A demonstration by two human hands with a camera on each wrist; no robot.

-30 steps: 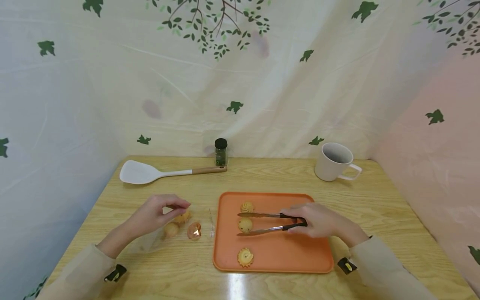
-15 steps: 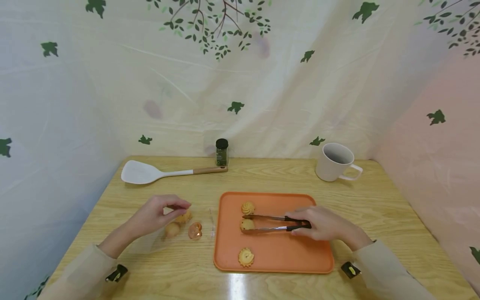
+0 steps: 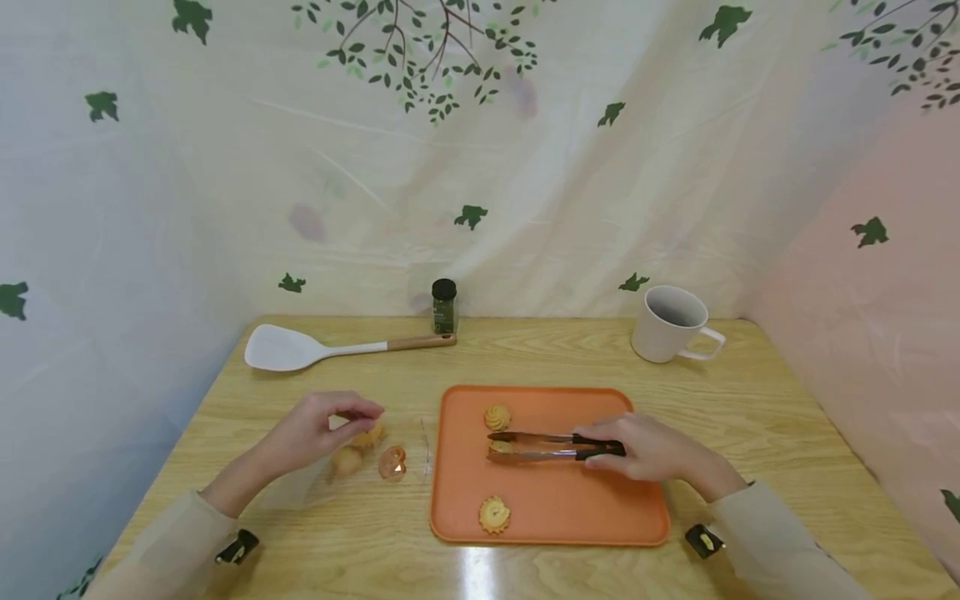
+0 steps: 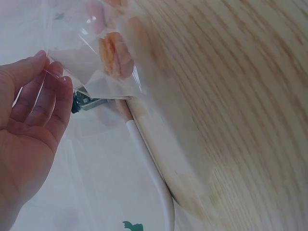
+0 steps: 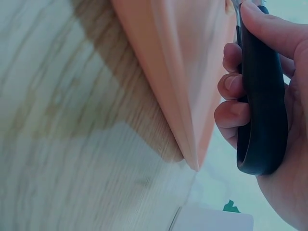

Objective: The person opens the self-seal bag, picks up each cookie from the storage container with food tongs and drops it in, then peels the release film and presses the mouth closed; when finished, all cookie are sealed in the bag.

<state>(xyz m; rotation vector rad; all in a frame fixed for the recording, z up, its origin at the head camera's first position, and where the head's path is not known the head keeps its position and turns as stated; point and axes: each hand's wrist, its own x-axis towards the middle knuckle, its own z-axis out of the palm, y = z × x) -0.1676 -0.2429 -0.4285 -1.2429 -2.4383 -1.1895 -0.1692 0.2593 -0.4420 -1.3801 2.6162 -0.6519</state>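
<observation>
My right hand [image 3: 652,446] grips kitchen tongs [image 3: 600,453] by their black handles, low over an orange tray [image 3: 585,512]. Between the tong tips sits a round cookie [image 3: 501,447], now partly hidden by them. A swirled cookie [image 3: 497,417] lies just beyond the tips, and a scalloped cookie [image 3: 494,515] nearer the front. Left of the tray, my left hand [image 3: 303,433] pinches the edge of a clear plastic bag [image 4: 79,65] between thumb and fingertips. Inside the bag are a smooth round cookie [image 3: 347,460], a browner one [image 3: 392,462] and another partly behind the fingers.
A white spatula [image 3: 281,347] with a wooden handle lies along the back left. By its handle end stands a small black-capped spice jar [image 3: 444,308]. At the back right is a white mug [image 3: 667,325]. Printed cloth encloses the wooden table.
The tongs' arms have closed in from either side of the round cookie onto it, as my right hand squeezed and shifted slightly right. My left hand stays on the bag.
</observation>
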